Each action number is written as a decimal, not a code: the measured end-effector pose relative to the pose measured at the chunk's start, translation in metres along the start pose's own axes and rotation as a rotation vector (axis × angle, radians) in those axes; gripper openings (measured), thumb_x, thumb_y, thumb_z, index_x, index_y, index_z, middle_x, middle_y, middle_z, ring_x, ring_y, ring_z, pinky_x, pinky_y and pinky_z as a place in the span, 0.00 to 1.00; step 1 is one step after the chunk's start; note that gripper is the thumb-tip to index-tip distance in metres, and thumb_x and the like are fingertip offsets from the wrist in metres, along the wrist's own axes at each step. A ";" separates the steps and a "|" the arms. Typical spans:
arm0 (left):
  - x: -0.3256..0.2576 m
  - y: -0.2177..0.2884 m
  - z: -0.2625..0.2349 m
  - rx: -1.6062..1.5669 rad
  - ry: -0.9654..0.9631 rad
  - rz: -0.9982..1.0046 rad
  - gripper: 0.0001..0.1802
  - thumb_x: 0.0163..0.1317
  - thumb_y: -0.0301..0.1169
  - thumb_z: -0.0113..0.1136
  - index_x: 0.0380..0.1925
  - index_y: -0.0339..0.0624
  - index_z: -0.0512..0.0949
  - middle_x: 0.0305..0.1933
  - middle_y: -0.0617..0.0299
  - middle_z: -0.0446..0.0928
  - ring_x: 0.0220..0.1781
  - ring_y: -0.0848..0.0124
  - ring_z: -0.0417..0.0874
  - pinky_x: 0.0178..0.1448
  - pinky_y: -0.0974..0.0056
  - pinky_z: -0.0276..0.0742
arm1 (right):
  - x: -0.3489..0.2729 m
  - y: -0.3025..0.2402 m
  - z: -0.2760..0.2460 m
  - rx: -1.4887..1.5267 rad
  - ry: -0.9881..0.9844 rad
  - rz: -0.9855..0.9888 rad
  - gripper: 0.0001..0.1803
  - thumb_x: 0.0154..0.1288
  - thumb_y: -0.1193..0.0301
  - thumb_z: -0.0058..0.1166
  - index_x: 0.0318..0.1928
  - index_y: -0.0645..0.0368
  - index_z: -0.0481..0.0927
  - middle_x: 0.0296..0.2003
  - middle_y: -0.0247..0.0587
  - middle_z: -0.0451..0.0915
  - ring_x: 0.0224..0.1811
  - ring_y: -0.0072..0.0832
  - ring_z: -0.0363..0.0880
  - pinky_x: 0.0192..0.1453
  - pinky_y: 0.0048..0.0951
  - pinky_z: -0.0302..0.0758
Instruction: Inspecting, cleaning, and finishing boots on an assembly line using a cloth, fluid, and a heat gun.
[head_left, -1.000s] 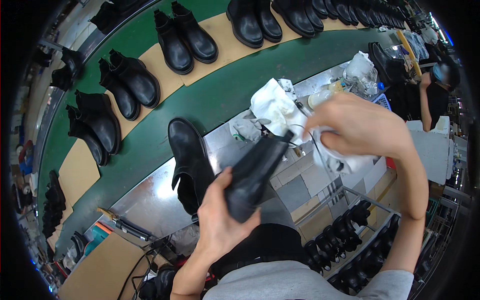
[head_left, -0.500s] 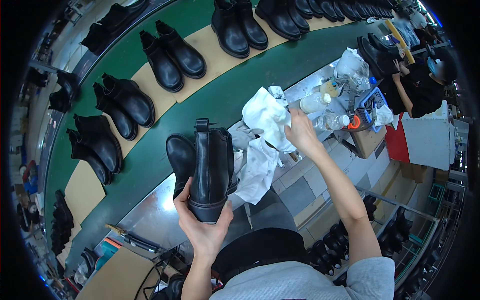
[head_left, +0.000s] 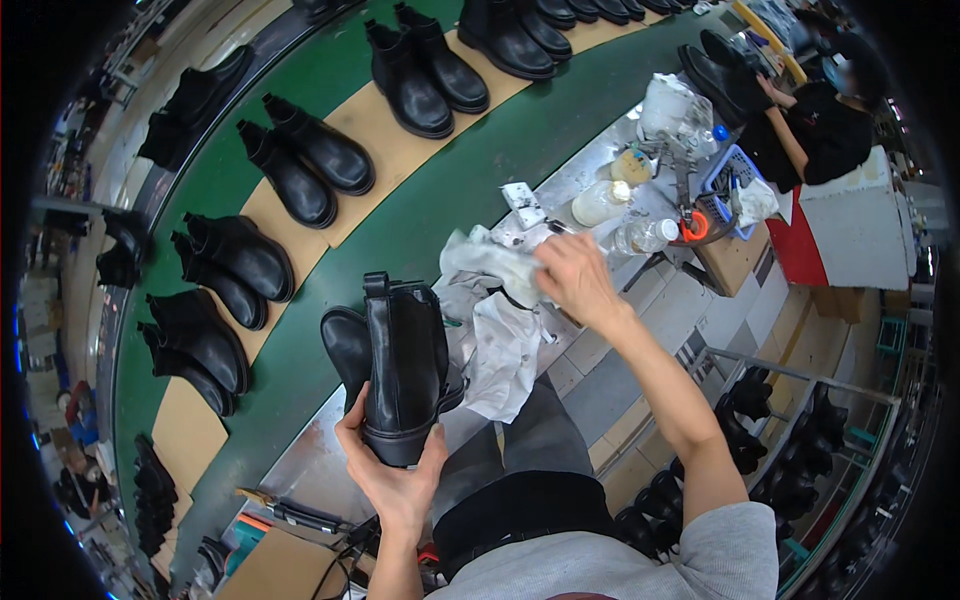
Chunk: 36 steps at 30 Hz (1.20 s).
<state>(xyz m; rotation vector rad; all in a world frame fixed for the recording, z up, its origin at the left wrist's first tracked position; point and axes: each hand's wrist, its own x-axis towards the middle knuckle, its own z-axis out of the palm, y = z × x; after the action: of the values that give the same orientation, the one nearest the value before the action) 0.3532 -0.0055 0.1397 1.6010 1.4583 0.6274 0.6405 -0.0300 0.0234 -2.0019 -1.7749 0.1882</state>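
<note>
My left hand grips a black ankle boot round its heel, with the pull loop pointing away from me. A second black boot rests just left of it, partly hidden. At the metal edge of the bench my right hand, slightly blurred, has its fingers closed on a bunched white cloth. Below that lies another crumpled white cloth, hanging over the edge. A small stained white piece lies beyond the right hand.
Pairs of black boots stand along tan card on the green conveyor. Right of my hand are plastic bottles, orange-handled scissors and a blue basket. A co-worker handles boots at the far right. Racked boots stand below right.
My right hand has drawn the white cloth leftward and lower, toward the boot, uncovering the stained white piece. My left hand keeps its hold on the boot. The whole view has shifted slightly.
</note>
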 end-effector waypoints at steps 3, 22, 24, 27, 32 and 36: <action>0.003 -0.003 0.000 0.071 0.005 0.030 0.39 0.38 0.27 0.71 0.53 0.29 0.63 0.49 0.49 0.73 0.48 0.67 0.76 0.57 0.65 0.69 | -0.025 -0.024 -0.026 0.123 0.012 0.030 0.11 0.46 0.77 0.54 0.35 0.55 0.80 0.32 0.39 0.72 0.39 0.39 0.75 0.54 0.42 0.66; 0.015 0.012 0.018 0.056 -0.073 0.135 0.33 0.39 0.29 0.71 0.46 0.31 0.66 0.39 0.54 0.74 0.40 0.69 0.74 0.50 0.66 0.71 | 0.000 0.060 -0.019 1.065 0.482 0.698 0.19 0.68 0.73 0.43 0.59 0.59 0.69 0.32 0.41 0.83 0.26 0.23 0.79 0.29 0.23 0.74; 0.014 0.013 0.017 0.083 -0.097 0.109 0.36 0.38 0.28 0.71 0.49 0.29 0.66 0.43 0.49 0.75 0.43 0.65 0.77 0.53 0.65 0.71 | -0.012 0.039 -0.020 0.621 0.594 0.446 0.22 0.62 0.80 0.47 0.58 0.60 0.70 0.41 0.48 0.80 0.37 0.31 0.80 0.40 0.29 0.76; 0.015 0.009 0.015 0.100 -0.078 0.125 0.37 0.38 0.28 0.72 0.49 0.29 0.65 0.42 0.49 0.75 0.44 0.65 0.77 0.53 0.65 0.71 | -0.021 0.021 -0.036 0.229 0.654 0.129 0.30 0.50 0.86 0.53 0.57 0.59 0.70 0.42 0.52 0.75 0.43 0.42 0.77 0.45 0.36 0.75; 0.013 0.014 0.021 0.077 -0.069 0.159 0.33 0.39 0.30 0.71 0.45 0.31 0.66 0.38 0.54 0.73 0.40 0.68 0.74 0.50 0.65 0.70 | -0.019 0.026 -0.055 0.009 0.755 -0.097 0.30 0.51 0.83 0.59 0.56 0.58 0.68 0.44 0.56 0.73 0.43 0.47 0.77 0.42 0.36 0.77; 0.011 0.016 0.023 0.100 -0.067 0.171 0.33 0.38 0.30 0.71 0.45 0.31 0.66 0.38 0.54 0.73 0.40 0.67 0.74 0.50 0.65 0.70 | -0.013 0.028 -0.061 -0.055 0.842 -0.219 0.32 0.47 0.86 0.57 0.56 0.51 0.73 0.41 0.53 0.75 0.37 0.40 0.80 0.31 0.31 0.78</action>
<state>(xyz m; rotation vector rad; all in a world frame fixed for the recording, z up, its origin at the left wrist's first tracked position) 0.3824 -0.0001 0.1396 1.8212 1.3313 0.5993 0.6877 -0.0590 0.0633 -1.5389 -1.4048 -0.6798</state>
